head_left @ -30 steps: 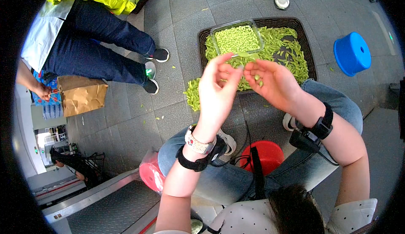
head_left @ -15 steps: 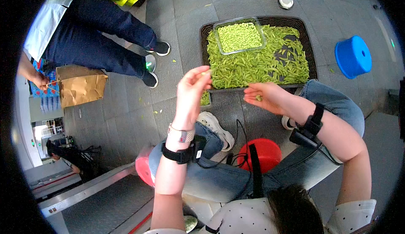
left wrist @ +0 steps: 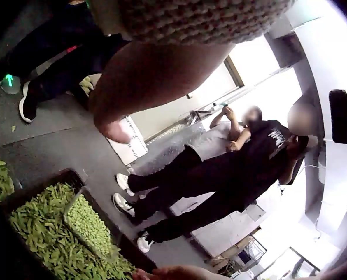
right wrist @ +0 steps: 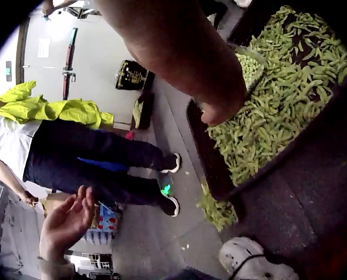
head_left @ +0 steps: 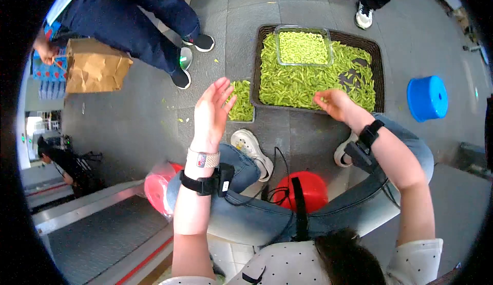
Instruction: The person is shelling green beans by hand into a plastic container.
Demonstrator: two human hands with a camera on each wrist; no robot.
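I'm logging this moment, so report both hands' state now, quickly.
Left hand: open, nothing seen in it.
Right hand: fingers bent over the edamame pods; whether it holds anything cannot be told.

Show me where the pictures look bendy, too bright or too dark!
Head view: black rounded edges, and the floor seems to curve, as through a wide lens; left wrist view: white glare at the right, left hand in shadow; right wrist view: dark corners, right hand shadowy too.

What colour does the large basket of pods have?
The basket is dark brown, best seen in the head view.
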